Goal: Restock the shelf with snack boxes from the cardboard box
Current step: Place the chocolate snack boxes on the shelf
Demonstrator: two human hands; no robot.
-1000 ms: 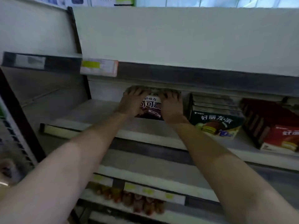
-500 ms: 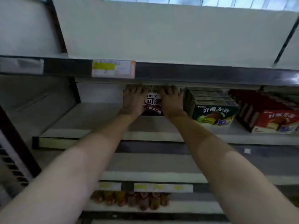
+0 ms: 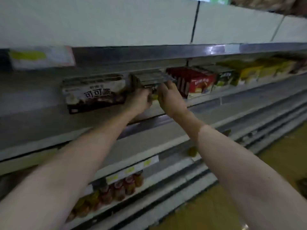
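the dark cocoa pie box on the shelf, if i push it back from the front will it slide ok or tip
The dark cocoa pie box lies low and wide on the shelf, so it will probably slide rather than tip. It looks like stiff printed carton, likely light. Pushed at one end, it may swivel.

Snack box (image 3: 94, 95): dark brown and white, with white characters on the front. Neighbouring box (image 3: 197, 83): red with a pale front panel; further boxes (image 3: 259, 72): green, then yellow. Shelf (image 3: 41, 117): grey; price tag (image 3: 41, 58): white with yellow patch.
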